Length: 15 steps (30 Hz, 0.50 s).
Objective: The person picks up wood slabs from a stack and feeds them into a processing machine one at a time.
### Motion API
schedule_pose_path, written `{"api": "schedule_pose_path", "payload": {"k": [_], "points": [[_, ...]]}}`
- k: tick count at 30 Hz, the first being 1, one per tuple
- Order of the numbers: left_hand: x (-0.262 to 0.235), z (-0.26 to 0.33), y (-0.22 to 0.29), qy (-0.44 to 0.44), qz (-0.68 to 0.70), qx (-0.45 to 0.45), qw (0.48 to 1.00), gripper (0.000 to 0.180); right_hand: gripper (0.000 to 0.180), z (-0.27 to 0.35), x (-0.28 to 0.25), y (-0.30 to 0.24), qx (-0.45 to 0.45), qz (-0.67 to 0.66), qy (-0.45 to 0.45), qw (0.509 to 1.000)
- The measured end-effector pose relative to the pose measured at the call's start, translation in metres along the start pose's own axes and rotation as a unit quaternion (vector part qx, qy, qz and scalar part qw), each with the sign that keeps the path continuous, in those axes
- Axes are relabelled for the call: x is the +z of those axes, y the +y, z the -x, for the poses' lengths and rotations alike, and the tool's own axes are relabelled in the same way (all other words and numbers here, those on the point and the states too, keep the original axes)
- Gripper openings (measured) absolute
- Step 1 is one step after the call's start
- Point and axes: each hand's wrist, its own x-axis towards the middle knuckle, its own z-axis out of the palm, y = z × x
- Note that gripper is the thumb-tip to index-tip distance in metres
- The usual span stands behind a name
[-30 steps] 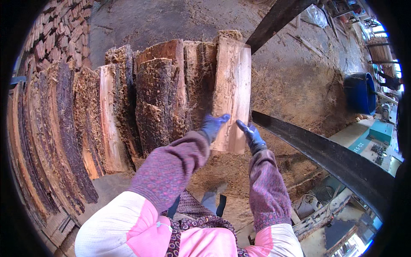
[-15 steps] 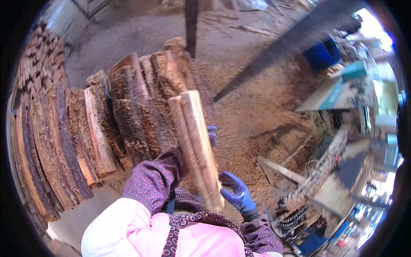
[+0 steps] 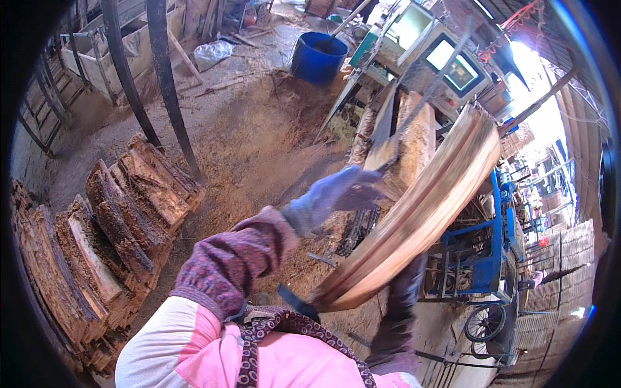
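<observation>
A long, slightly curved wooden slab (image 3: 414, 213) slants up in front of me, its near end close to my apron and its far end at the upper right. Its pale face carries darker brown streaks. My left hand (image 3: 333, 194), in a blue work glove, reaches out beside the slab with its fingers stretched and nothing in them. It is a little blurred. My right forearm (image 3: 398, 317) comes up behind the slab's lower part. The slab hides my right hand, which bears it aloft on its own as the left is off it.
Rough bark-edged slabs (image 3: 97, 252) are stacked at the left. Dark metal posts (image 3: 168, 90) rise behind them. A blue barrel (image 3: 319, 59) stands on the sawdust-strewn floor. Timber (image 3: 414, 136) lies by a machine (image 3: 453, 61). At the right are a blue metal frame (image 3: 479, 258) and a wheel (image 3: 485, 322).
The view has swung right, toward the machine. The slab has moved up and rightward and tilted the other way. My left hand has come out from behind it; my right hand has gone behind it.
</observation>
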Motion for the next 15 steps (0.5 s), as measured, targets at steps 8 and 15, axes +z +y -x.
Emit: {"api": "schedule_pose_path", "payload": {"k": [8,15], "points": [[-0.038,0.070,-0.020,0.195,-0.046,-0.047,0.979,0.053,0.045,-0.300,-0.016,-0.022,-0.043,0.325,-0.146,0.933],[-0.165,0.268,0.000,0.482,-0.006,-0.026,0.876,0.060,0.040,-0.248,0.079,-0.014,-0.229,0.578,-0.052,0.782]]}}
